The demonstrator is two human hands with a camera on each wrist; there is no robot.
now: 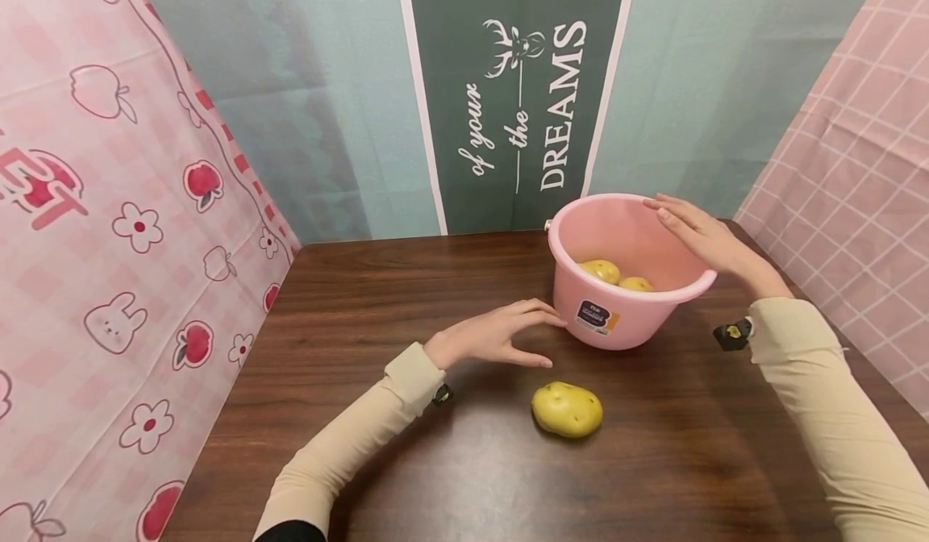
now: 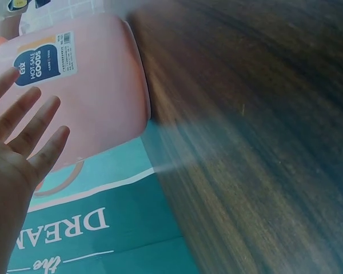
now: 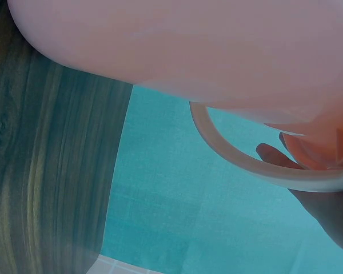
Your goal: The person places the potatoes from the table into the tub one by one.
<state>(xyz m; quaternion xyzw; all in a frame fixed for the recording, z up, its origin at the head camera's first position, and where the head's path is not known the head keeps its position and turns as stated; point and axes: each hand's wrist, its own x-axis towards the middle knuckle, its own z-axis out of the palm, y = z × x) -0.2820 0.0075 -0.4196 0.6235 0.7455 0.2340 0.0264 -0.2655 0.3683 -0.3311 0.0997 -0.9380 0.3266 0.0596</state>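
A pink bucket (image 1: 613, 322) stands upright on the table, with yellow potatoes (image 1: 601, 270) visible inside it. My right hand (image 1: 700, 235) rests on the bucket's right rim, its fingers stretched out along the edge. In the right wrist view, fingertips (image 3: 271, 153) show behind the bucket's handle (image 3: 240, 157); the rest of that hand is partly hidden. My left hand (image 1: 501, 332) hovers just left of the bucket, fingers spread and holding nothing. Another yellow potato (image 1: 568, 410) lies on the table in front of the bucket, nearest to the left hand's thumb.
The dark wooden table (image 1: 363, 308) is bordered by a green printed cloth (image 1: 515, 122) behind it. Pink patterned cloth (image 1: 167, 268) hangs on the left, and pink checked cloth (image 1: 856, 179) on the right. A printed label (image 2: 46, 60) is on the bucket's side.
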